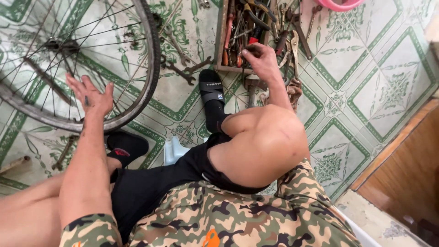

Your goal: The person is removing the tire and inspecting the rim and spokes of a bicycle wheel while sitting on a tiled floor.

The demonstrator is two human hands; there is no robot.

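In the head view, the person sits low over a green-and-white patterned tile floor [366, 82], knees bent and black slide sandals planted at the middle of the frame. The left hand [91, 97] rests at the left of the frame on the rim of a bicycle wheel [153, 59], fingers spread wide and flat, holding nothing; the wheel lies tilted across the upper left corner, its tyre running from the top edge down to the hand, its spokes and hub [57, 45] in plain sight. The right hand [260, 59] reaches to the upper middle, fingers drawn narrow over the near edge of a wooden tool tray [222, 43]; whether they pinch a tool I cannot tell. The tray holds a crowded jumble of pliers, screwdrivers and spanners, some with red or orange handles. Loose tools crowd its sides: an open-ended wrench [180, 71] lies on the tiles between wheel and tray, and more spanners [292, 39] lie just right of the tray. A pink basin [340, 4] is cut by the top edge. Open tile lies at the right, bounded at the lower right by a wooden threshold [402, 155]. The gap between wheel and tray is tight.
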